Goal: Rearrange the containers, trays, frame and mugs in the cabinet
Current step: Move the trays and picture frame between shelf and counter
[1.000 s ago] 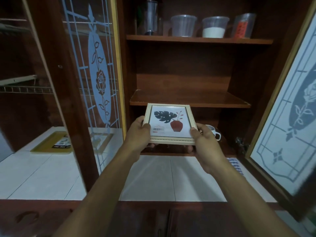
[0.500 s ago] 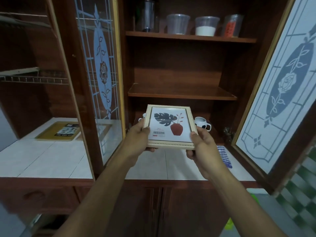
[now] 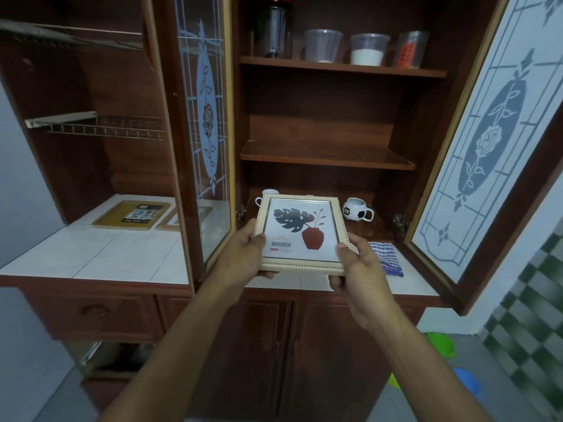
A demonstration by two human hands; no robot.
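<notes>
The frame could have slipped, since only its lower corners were gripped, or it might have knocked the football mug just behind. It hung between the left hand and right hand, both pinching its edges, above the bench's front edge.
</notes>
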